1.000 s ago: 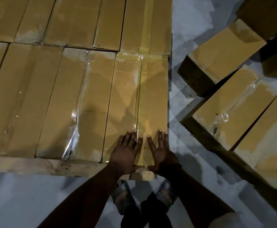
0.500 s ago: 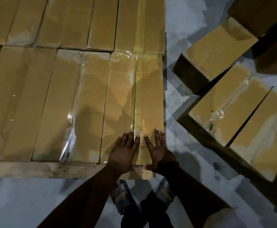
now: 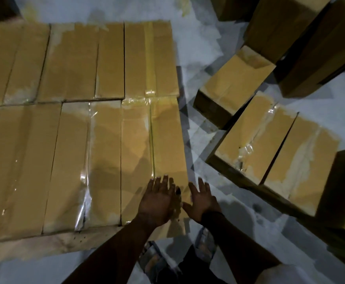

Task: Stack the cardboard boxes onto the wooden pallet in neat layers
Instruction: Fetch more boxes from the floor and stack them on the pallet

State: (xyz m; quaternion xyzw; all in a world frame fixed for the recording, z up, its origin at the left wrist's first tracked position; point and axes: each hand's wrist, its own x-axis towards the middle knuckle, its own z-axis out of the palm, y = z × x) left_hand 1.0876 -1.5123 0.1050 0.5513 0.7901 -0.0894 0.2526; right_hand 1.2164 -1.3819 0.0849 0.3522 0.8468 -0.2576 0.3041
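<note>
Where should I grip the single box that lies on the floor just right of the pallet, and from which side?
Probably by its two short ends, low at the bottom edges. Approach the single box from its long side nearer the pallet, where the floor is bare. Its other long side sits close to the paired boxes, leaving fingers little room.

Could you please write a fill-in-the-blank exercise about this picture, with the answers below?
1. The left hand and the right hand hold ____.
2. The loose boxes stand on the floor on the person's ____ side.
3. The left hand is over a box on the pallet, which is made of ____.
Answers: nothing; right; wood.
</note>
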